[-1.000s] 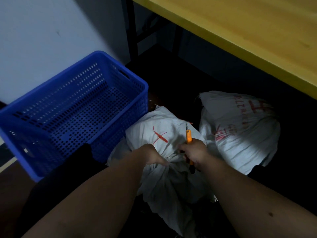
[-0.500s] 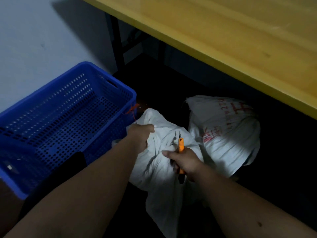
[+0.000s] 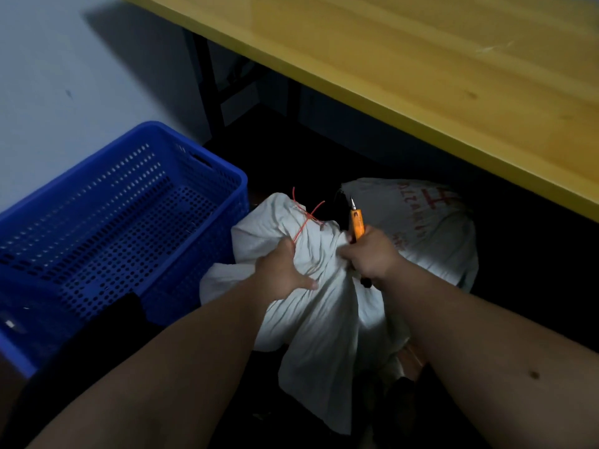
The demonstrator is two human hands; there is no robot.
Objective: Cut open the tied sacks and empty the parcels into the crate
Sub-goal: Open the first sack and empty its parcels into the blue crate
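Note:
A white sack [image 3: 324,306] lies on the dark floor in front of me, its neck tied with a red string [image 3: 304,218]. My left hand [image 3: 282,273] grips the bunched cloth just below the tie. My right hand [image 3: 369,257] holds an orange utility knife [image 3: 356,223] with the blade pointing up, and its fingers also pinch the sack's cloth. A second white sack [image 3: 431,234] with red print sits behind to the right. The blue perforated crate [image 3: 107,228] stands at the left, with no parcels in it.
A yellow wooden table [image 3: 421,59] overhangs the sacks at the upper right, with dark legs [image 3: 204,79] behind the crate. A pale wall [image 3: 64,76] rises at the left. A dark shape [image 3: 97,332] lies against the crate's near side.
My left hand has slid down from the sack's top to the cloth below the tie. The red string now shows on top. My right hand has lifted the knife closer to the knot.

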